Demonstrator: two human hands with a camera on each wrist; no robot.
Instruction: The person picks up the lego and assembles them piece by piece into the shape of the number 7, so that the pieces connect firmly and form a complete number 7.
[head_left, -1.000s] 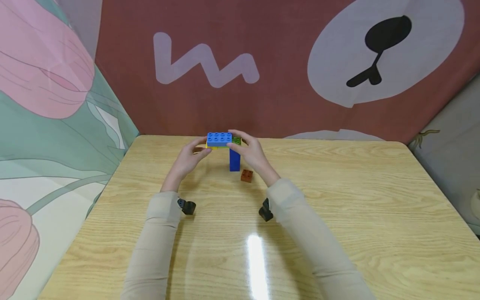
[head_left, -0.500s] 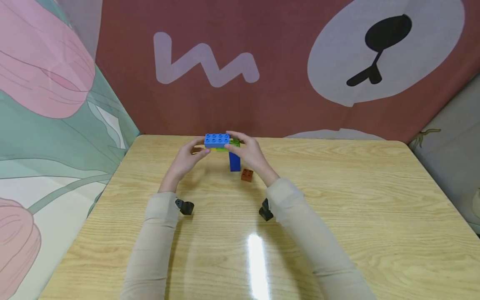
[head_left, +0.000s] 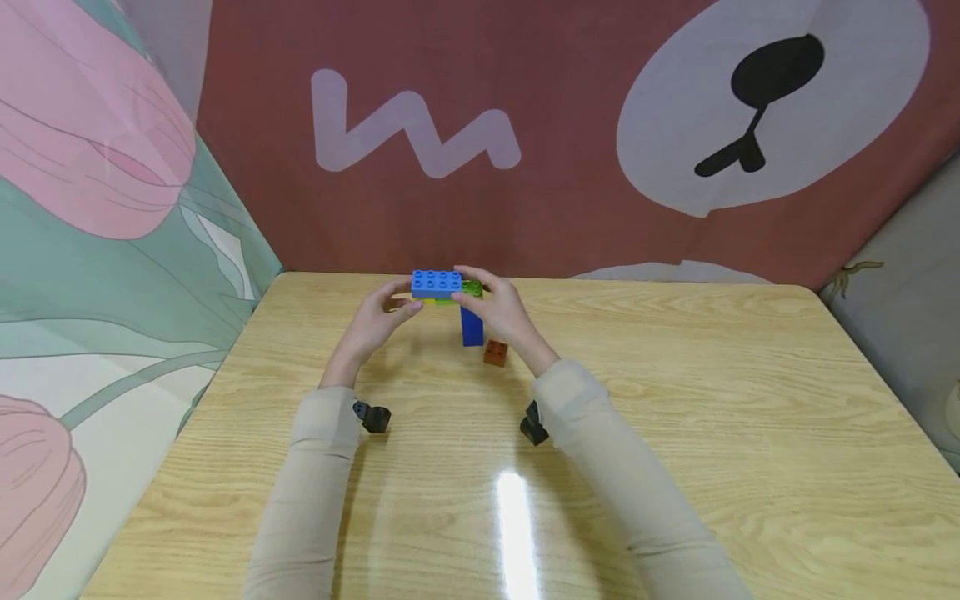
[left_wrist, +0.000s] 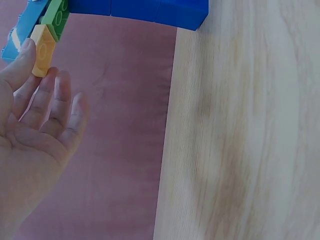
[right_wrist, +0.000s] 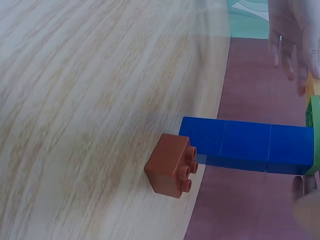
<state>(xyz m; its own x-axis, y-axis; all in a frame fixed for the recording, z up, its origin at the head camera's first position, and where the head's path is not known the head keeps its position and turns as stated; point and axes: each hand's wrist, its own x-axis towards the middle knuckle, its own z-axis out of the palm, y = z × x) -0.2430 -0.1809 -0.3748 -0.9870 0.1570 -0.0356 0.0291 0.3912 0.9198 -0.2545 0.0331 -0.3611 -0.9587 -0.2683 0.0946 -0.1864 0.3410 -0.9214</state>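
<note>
A bright blue eight-stud brick (head_left: 437, 283) sits on top of a yellow brick (left_wrist: 44, 50) and a green brick (left_wrist: 57, 20). These lie high up, at the top of a dark blue column (right_wrist: 245, 145) of stacked bricks that stands on the table. At the left end my left hand (head_left: 372, 321) pinches the yellow brick between thumb and fingers, its other fingers loosely bent. My right hand (head_left: 504, 310) grips the right end of the bright blue brick, thumb in front and fingers behind. The right fingertips are partly hidden in the right wrist view.
A brown four-stud brick (head_left: 495, 352) lies on the wooden table (head_left: 705, 417), just right of the column's foot. Close behind the column is the table's back edge, with a reddish-brown printed cloth (head_left: 562, 208) hanging beyond it.
Held by both hands, the bright blue brick has shifted slightly left relative to the column, and less yellow shows under it. The column and the brown brick stay in place.
</note>
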